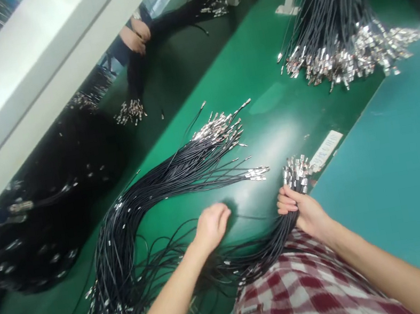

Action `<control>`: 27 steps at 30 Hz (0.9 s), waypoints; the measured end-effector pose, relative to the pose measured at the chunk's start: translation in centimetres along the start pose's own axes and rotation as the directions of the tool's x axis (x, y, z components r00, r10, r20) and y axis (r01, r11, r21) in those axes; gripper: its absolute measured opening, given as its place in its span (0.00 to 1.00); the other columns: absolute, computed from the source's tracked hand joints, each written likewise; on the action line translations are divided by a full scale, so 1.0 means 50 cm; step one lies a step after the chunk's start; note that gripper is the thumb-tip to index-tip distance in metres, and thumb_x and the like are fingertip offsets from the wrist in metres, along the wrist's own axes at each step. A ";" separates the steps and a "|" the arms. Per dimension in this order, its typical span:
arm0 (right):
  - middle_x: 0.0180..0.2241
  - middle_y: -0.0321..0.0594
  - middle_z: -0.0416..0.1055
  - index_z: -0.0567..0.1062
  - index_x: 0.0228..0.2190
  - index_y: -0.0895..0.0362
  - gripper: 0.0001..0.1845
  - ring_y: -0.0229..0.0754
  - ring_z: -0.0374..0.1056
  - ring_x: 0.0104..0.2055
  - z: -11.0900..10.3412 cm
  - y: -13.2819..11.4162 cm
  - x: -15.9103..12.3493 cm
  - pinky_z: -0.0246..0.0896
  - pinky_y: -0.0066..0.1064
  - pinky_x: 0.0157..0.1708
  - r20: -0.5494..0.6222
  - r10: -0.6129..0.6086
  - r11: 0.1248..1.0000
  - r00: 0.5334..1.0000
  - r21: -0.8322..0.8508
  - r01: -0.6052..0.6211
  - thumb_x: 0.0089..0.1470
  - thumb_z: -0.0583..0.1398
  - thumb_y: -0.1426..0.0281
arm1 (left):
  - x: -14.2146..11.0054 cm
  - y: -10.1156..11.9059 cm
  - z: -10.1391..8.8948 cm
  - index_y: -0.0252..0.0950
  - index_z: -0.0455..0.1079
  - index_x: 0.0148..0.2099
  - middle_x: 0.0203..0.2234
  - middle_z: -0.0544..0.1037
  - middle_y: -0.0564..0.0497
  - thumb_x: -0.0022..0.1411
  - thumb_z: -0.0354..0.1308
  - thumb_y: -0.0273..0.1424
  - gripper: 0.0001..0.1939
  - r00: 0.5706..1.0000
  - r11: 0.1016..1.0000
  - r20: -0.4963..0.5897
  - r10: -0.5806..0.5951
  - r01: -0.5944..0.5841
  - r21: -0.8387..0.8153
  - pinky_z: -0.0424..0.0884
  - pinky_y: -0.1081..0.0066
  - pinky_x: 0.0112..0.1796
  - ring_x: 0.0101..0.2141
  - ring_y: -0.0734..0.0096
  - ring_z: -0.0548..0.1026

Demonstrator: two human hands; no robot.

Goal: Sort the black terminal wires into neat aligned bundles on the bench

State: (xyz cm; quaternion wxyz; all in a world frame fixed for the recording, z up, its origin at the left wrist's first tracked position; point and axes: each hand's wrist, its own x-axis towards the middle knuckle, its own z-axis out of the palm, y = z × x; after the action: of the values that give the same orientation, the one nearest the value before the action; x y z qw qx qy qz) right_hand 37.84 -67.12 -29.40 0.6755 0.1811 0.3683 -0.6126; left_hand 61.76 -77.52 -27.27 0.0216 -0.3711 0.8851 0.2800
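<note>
My right hand (303, 211) is closed around a bundle of black wires (274, 243), just below their silvery metal terminals (297, 170), which stick up past the fingers. The wires curve down and left across my lap. My left hand (213, 227) is in front of me with its fingers pinched together. A thin wire runs near its fingertips; whether they grip it I cannot make out. Beyond my left hand, a larger pile of black wires (150, 184) lies curved on the green work surface (271, 135), its terminals pointing right, with a few wires apart from the rest.
A thick bunch of terminal-ended wires (331, 16) hangs at the upper right. A pale metal beam (36, 74) crosses the upper left, above a dark glossy panel (178, 70) showing reflections. A white label (326, 150) lies near the blue-green surface (399, 172).
</note>
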 end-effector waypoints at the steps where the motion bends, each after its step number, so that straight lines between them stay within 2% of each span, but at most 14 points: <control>1: 0.17 0.25 0.49 0.68 0.26 0.58 0.14 0.27 0.45 0.16 -0.001 -0.001 0.000 0.53 0.20 0.16 -0.011 0.014 1.000 1.000 0.007 -0.014 0.50 0.68 0.68 | 0.036 -0.027 -0.003 0.37 0.67 0.39 0.36 0.73 0.46 0.70 0.45 0.32 0.11 0.998 0.996 -0.061 -0.032 0.037 0.086 0.66 0.65 0.41 0.38 0.64 0.71; 4: 0.17 0.25 0.49 0.66 0.26 0.57 0.14 0.27 0.45 0.16 -0.006 -0.002 -0.001 0.54 0.21 0.16 -0.047 0.040 0.998 0.998 0.041 -0.038 0.51 0.68 0.69 | 0.127 -0.098 0.004 0.36 0.68 0.40 0.40 0.73 0.42 0.67 0.50 0.28 0.05 0.994 0.950 -0.076 -0.076 0.095 0.298 0.67 0.62 0.43 0.42 0.58 0.70; 7: 0.17 0.25 0.49 0.66 0.26 0.57 0.14 0.28 0.46 0.16 -0.011 -0.001 -0.001 0.55 0.21 0.17 -0.071 0.044 0.996 0.997 0.080 -0.039 0.51 0.67 0.70 | 0.156 -0.131 0.009 0.36 0.68 0.37 0.37 0.73 0.43 0.66 0.50 0.26 0.06 0.998 0.940 -0.011 -0.062 0.063 0.336 0.68 0.63 0.41 0.40 0.59 0.71; 10: 0.17 0.25 0.49 0.66 0.26 0.57 0.13 0.28 0.46 0.16 -0.012 -0.002 0.002 0.54 0.20 0.17 -0.085 0.046 0.994 0.995 0.102 -0.038 0.52 0.67 0.71 | 0.127 -0.129 -0.001 0.36 0.68 0.38 0.36 0.74 0.43 0.68 0.48 0.28 0.08 1.000 0.950 0.007 -0.010 0.007 0.314 0.67 0.63 0.43 0.40 0.60 0.72; 12: 0.17 0.25 0.49 0.66 0.27 0.57 0.12 0.27 0.46 0.16 -0.011 -0.004 0.005 0.54 0.20 0.17 -0.082 0.056 0.993 0.995 0.111 -0.046 0.53 0.66 0.71 | 0.096 -0.114 -0.014 0.35 0.68 0.40 0.35 0.75 0.44 0.69 0.46 0.29 0.09 0.999 0.970 -0.037 0.004 0.005 0.245 0.67 0.63 0.43 0.38 0.61 0.72; 14: 0.17 0.25 0.49 0.66 0.27 0.57 0.11 0.27 0.46 0.16 -0.010 -0.005 0.007 0.54 0.20 0.17 -0.072 0.069 0.992 0.995 0.106 -0.061 0.53 0.65 0.72 | 0.068 -0.092 -0.029 0.36 0.67 0.41 0.33 0.75 0.46 0.70 0.44 0.31 0.11 0.995 0.996 -0.098 -0.032 0.040 0.083 0.67 0.65 0.41 0.35 0.64 0.72; 16: 0.17 0.25 0.49 0.66 0.27 0.57 0.12 0.27 0.47 0.16 -0.010 -0.006 0.009 0.55 0.20 0.18 -0.055 0.073 0.994 0.996 0.090 -0.068 0.53 0.66 0.71 | 0.048 -0.065 -0.044 0.36 0.68 0.43 0.32 0.75 0.48 0.70 0.44 0.34 0.12 0.989 0.984 -0.105 -0.102 0.084 -0.159 0.67 0.68 0.38 0.33 0.68 0.71; 18: 0.17 0.25 0.49 0.67 0.27 0.57 0.12 0.27 0.47 0.16 -0.010 -0.006 0.009 0.55 0.20 0.18 -0.028 0.067 0.995 0.997 0.071 -0.065 0.52 0.67 0.70 | 0.034 -0.035 -0.054 0.35 0.70 0.42 0.33 0.76 0.48 0.69 0.47 0.39 0.15 0.987 0.899 -0.035 -0.160 0.131 -0.419 0.66 0.71 0.35 0.31 0.70 0.70; 21: 0.17 0.25 0.50 0.68 0.28 0.57 0.12 0.28 0.47 0.16 -0.008 -0.004 0.009 0.57 0.21 0.18 -0.006 0.045 0.998 0.999 0.046 -0.045 0.51 0.67 0.69 | 0.017 0.014 -0.053 0.33 0.72 0.38 0.25 0.74 0.50 0.64 0.53 0.46 0.20 0.962 0.644 0.123 -0.244 0.256 -0.721 0.59 0.74 0.25 0.22 0.76 0.62; 23: 0.17 0.26 0.54 0.69 0.28 0.56 0.11 0.29 0.51 0.16 -0.004 -0.003 0.007 0.61 0.23 0.20 -0.036 0.025 0.999 0.999 0.024 -0.024 0.52 0.67 0.69 | 0.010 0.049 -0.040 0.32 0.72 0.37 0.20 0.68 0.54 0.61 0.56 0.49 0.22 0.941 0.480 0.176 -0.290 0.302 -0.824 0.53 0.76 0.22 0.19 0.79 0.56; 24: 0.17 0.28 0.58 0.70 0.28 0.56 0.10 0.30 0.56 0.17 -0.001 -0.003 0.005 0.64 0.24 0.22 -0.062 0.013 1.000 0.998 0.008 -0.013 0.52 0.66 0.69 | 0.010 0.068 -0.029 0.31 0.71 0.37 0.19 0.67 0.55 0.60 0.57 0.50 0.23 0.935 0.429 0.179 -0.306 0.303 -0.851 0.52 0.76 0.22 0.19 0.80 0.54; 27: 0.28 0.39 0.73 0.72 0.29 0.56 0.05 0.39 0.72 0.31 0.014 -0.002 -0.003 0.72 0.31 0.34 -0.098 -0.019 0.999 0.995 -0.052 0.014 0.54 0.65 0.70 | 0.025 0.122 0.015 0.32 0.70 0.37 0.21 0.69 0.54 0.59 0.57 0.51 0.24 0.939 0.388 0.153 -0.309 0.271 -0.881 0.54 0.75 0.23 0.20 0.79 0.56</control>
State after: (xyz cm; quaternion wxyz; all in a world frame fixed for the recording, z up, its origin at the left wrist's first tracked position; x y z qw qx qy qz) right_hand 37.92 -67.52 -28.82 0.6558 0.1909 0.4183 -0.5988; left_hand 56.64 -74.46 -25.28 -0.1442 -0.4795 0.5259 0.6875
